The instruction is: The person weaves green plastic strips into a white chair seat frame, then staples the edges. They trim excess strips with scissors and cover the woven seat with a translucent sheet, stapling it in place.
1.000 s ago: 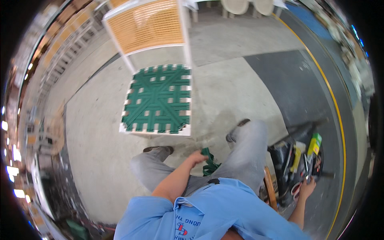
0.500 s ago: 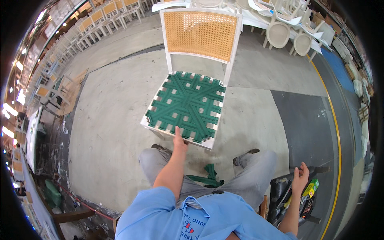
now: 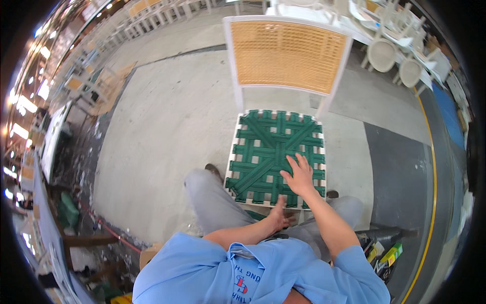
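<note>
In front of me stands a white chair frame (image 3: pixel 234 66) with a woven cane back (image 3: pixel 288 53). Green webbing straps (image 3: pixel 276 147) criss-cross over its seat, with diagonal bands laid across the grid. My right hand (image 3: pixel 300 177) rests over the right part of the webbing, fingers spread, holding nothing. Just below the seat's front edge is my left hand (image 3: pixel 279 217), its thumb up and its slightly blurred fingers apart. Whether it touches the front rail, I cannot tell. A bit of loose green strap (image 3: pixel 255 215) shows behind the seat's front, mostly hidden.
At my right side, tools and a green-yellow box (image 3: pixel 392 254) lie on a dark low stand. A table with white covering (image 3: pixel 349 25) and stacked chair parts stands at the back right. Rows of chairs (image 3: pixel 147 20) line the far left. A wooden bar (image 3: pixel 91 240) juts out at lower left.
The chair has turned and now sits closer, further right in view. My left hand has let go of the front rail. My right hand has come from beside the tools onto the webbing.
</note>
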Tool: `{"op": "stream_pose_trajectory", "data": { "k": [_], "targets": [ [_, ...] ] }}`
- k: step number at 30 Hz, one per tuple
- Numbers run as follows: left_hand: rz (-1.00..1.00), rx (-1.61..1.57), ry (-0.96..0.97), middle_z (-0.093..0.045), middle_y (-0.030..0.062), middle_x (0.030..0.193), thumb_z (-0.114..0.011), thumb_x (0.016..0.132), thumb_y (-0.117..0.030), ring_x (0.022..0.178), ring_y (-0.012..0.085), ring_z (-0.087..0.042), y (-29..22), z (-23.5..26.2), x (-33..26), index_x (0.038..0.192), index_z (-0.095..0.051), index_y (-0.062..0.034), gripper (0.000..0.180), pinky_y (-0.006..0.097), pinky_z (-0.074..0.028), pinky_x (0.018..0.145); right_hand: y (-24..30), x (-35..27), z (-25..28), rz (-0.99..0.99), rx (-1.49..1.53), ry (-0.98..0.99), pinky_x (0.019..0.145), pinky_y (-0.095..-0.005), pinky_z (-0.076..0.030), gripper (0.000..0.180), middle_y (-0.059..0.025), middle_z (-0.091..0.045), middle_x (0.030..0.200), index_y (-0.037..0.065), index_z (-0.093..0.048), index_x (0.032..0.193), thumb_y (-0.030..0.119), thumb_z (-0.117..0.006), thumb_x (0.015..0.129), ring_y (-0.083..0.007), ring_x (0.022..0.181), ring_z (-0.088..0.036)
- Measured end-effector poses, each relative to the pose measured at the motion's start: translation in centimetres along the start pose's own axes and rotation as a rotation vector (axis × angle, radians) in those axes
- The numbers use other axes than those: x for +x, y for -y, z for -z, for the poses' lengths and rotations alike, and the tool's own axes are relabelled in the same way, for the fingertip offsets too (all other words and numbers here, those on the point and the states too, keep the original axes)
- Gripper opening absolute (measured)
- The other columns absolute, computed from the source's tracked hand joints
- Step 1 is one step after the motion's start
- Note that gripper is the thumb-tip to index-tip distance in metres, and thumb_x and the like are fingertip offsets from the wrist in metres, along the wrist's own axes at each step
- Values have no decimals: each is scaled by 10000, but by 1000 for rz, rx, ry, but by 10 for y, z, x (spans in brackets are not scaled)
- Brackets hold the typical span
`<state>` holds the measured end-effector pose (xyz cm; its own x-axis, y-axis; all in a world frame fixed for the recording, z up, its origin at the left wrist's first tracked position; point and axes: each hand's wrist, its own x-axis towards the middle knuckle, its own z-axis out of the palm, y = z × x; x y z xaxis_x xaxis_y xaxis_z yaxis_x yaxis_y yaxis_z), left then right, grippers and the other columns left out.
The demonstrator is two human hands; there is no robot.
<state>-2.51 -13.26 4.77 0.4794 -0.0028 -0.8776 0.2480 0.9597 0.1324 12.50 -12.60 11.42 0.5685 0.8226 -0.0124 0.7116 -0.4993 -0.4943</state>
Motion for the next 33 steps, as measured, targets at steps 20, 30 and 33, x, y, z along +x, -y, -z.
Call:
{"op": "stream_pose_trajectory", "data": {
  "k": [20, 30, 33],
  "targets": [
    [-766, 98, -1373, -694, 96, 773, -591, 972, -233, 637, 153, -654, -26, 408, -335, 1052, -699, 23, 288, 305, -535, 589, 4, 37, -99, 64, -581, 131, 1125, -744, -155, 726, -129, -67, 1688, 347, -138, 1618, 665, -362, 1005, -432, 1535, -76],
    [62, 250, -1390, -686, 235, 1212, -897, 663, -438, 1139, 353, -666, 171, 475, -266, 1195, -651, 56, 767, 407, -541, 942, 5, 44, -75, 94, -464, 298, 1168, -661, -181, 719, -112, -99, 1689, 403, -196, 1599, 599, -503, 979, -419, 1534, -111],
    [173, 137, -1421, -692, 213, 1218, -864, 727, -383, 1139, 344, -670, 178, 461, -252, 1168, -680, 24, 627, 424, -545, 946, -5, 46, -63, 169, -427, 317, 1179, -635, -191, 722, -124, -118, 1685, 375, -216, 1601, 538, -546, 980, -435, 1526, -133]
  ]
}}
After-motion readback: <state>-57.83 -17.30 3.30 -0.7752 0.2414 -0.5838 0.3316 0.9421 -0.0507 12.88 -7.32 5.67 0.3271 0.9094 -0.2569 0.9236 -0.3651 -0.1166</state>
